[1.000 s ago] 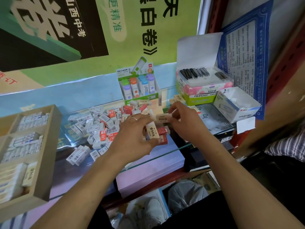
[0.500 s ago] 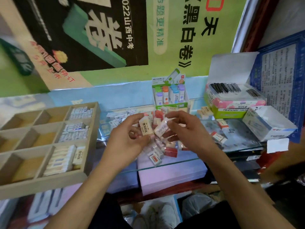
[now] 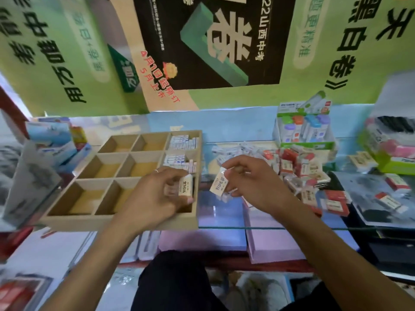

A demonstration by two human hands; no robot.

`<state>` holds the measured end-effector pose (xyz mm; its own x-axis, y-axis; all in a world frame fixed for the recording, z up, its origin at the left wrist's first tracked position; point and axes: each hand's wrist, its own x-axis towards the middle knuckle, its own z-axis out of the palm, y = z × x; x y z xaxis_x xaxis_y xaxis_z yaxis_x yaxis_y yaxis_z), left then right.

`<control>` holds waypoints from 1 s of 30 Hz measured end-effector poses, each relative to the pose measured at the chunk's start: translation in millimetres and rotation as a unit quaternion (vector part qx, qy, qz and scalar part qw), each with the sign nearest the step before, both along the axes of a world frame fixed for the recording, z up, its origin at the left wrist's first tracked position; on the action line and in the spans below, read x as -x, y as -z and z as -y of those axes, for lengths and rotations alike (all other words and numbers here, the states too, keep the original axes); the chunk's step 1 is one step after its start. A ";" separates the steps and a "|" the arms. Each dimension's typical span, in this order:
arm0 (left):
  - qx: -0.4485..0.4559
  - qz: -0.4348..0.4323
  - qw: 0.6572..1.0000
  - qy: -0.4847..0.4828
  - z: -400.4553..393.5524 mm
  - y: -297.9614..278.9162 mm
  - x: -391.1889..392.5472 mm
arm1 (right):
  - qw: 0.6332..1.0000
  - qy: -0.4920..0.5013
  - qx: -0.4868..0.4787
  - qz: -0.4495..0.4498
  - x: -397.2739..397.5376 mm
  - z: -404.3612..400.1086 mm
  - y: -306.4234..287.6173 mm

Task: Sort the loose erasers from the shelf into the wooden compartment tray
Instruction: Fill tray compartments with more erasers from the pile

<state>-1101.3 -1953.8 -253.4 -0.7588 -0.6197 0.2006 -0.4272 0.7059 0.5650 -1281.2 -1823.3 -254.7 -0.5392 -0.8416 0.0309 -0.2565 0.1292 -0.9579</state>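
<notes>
Both hands loaded here, and the risk is plain: the left hand [image 3: 155,196] hangs over the near right cell of the wooden compartment tray [image 3: 121,222], at about 9 o'clock from centre, and its cream eraser [image 3: 186,185] is only pinched at the fingertips, so a loose release could tip it onto the divider or over the rim onto the glass shelf [image 3: 224,212]. It also seems to hold a second, blurred piece behind the first; if so, two dropping together would land crooked. The cells just above at 10 o'clock already hold rows of blue-and-white erasers [image 3: 183,141], so a stray toss could mix kinds. Grip now: left fingers curled narrow, thumb and fingertips clamping the eraser upright. The right hand [image 3: 253,187], just right of centre beside the tray's edge, pinches another cream eraser [image 3: 219,184] tilted on a slant, with something wrapped underneath it that I cannot make out. The loose pile [image 3: 298,167] waits at 3 o'clock, well apart from the tray.
</notes>
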 end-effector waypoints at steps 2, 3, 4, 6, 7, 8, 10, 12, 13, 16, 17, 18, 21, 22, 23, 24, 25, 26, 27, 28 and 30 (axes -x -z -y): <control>0.013 0.035 0.999 0.009 8.4 -2.2 1.2 | 1.000 0.000 -0.012 -0.009 -6.5 8.0 1.6; 0.027 0.055 0.998 0.014 11.3 -2.7 3.0 | 1.000 0.002 -0.015 -0.013 -9.2 11.7 2.2; 0.048 0.073 0.996 0.020 13.6 -2.8 5.1 | 1.000 0.005 -0.017 -0.017 -11.2 14.9 3.1; 0.093 0.097 0.990 0.034 19.1 0.9 8.4 | 1.000 0.010 -0.016 -0.019 -14.8 19.8 4.3; 0.111 0.104 0.988 0.040 21.8 3.4 8.7 | 1.000 0.012 -0.015 -0.020 -16.3 21.4 4.5; 0.128 0.109 0.985 0.045 24.4 6.1 8.1 | 0.999 0.015 -0.014 -0.024 -17.5 23.1 5.1; 0.145 0.115 0.982 0.044 30.4 10.3 4.7 | 0.999 0.020 -0.017 -0.037 -19.7 26.5 6.1; 0.140 0.100 0.985 0.036 35.5 12.1 1.8 | 0.999 0.025 -0.017 -0.045 -20.2 26.9 6.3; 0.132 0.088 0.987 0.034 37.6 12.8 0.4 | 0.998 0.025 -0.018 -0.048 -20.6 27.0 6.6; 0.117 0.069 0.990 0.036 40.3 15.4 -1.2 | 0.999 0.021 -0.021 -0.046 -21.7 28.2 5.8; 0.113 0.068 0.991 0.036 39.7 16.4 -1.1 | 0.999 0.020 -0.023 -0.043 -22.1 29.2 4.2; 0.110 0.066 0.991 0.034 39.0 17.9 -1.2 | 0.999 0.020 -0.025 -0.040 -22.0 31.2 2.7; 0.118 0.030 0.992 0.021 37.8 24.4 -2.9 | 0.997 0.020 -0.030 -0.068 -24.1 43.7 -6.0; 0.114 0.015 0.993 0.015 37.8 26.4 -3.3 | 0.995 0.022 -0.037 -0.094 -24.5 50.2 -9.0; 0.108 0.004 0.994 0.012 37.7 28.0 -3.6 | 0.991 0.020 -0.051 -0.126 -25.5 56.4 -12.6; 0.102 -0.003 0.995 0.009 38.0 30.2 -3.8 | 0.985 0.013 -0.071 -0.159 -26.6 63.3 -16.1; 0.100 -0.006 0.995 0.007 38.2 31.7 -4.2 | 0.977 0.001 -0.097 -0.189 -28.3 69.7 -19.6; 0.101 -0.010 0.995 0.005 38.7 33.0 -4.6 | 0.968 -0.013 -0.127 -0.217 -29.6 76.2 -22.7; 0.103 -0.015 0.995 0.004 39.4 34.4 -4.8 | 0.959 -0.025 -0.155 -0.237 -31.4 81.8 -25.1; 0.104 -0.019 0.994 0.003 39.9 35.1 -5.0 | 0.952 -0.036 -0.175 -0.248 -32.9 87.2 -26.8; 0.102 -0.022 0.995 0.004 40.4 36.1 -5.0 | 0.939 -0.047 -0.202 -0.275 -36.6 95.8 -29.9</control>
<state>-1096.4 -1994.2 -289.4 -0.7512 -0.5563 0.3554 -0.3984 0.8113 0.4278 -1244.6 -1919.0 -224.8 -0.4579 -0.8877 -0.0486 -0.7259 0.4049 -0.5559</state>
